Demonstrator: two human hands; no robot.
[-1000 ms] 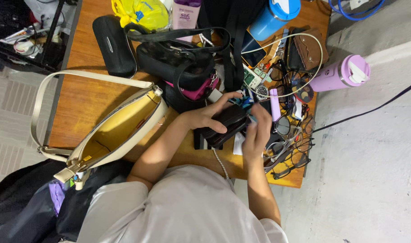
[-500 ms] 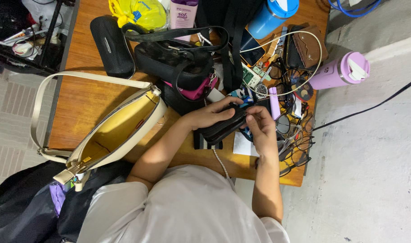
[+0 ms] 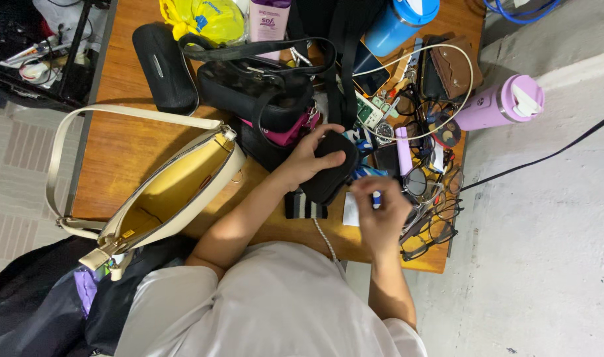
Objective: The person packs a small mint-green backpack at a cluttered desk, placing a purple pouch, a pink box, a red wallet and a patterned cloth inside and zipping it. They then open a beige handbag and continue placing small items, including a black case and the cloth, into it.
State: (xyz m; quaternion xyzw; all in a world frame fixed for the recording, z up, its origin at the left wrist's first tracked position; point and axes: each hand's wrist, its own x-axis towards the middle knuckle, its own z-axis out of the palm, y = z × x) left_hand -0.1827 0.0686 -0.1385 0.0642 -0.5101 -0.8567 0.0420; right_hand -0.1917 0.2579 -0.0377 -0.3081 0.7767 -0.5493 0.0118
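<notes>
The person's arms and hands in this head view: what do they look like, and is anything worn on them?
Both arms are bare from above the elbow down. The left hand and right hand show no gloves; I can make out no rings or watch. Short, pale sleeves of a light top cover the upper arms.

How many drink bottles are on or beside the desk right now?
2: a blue bottle at the desk's far edge, and a purple bottle lying off its right side. Clutter may hide others.
</notes>
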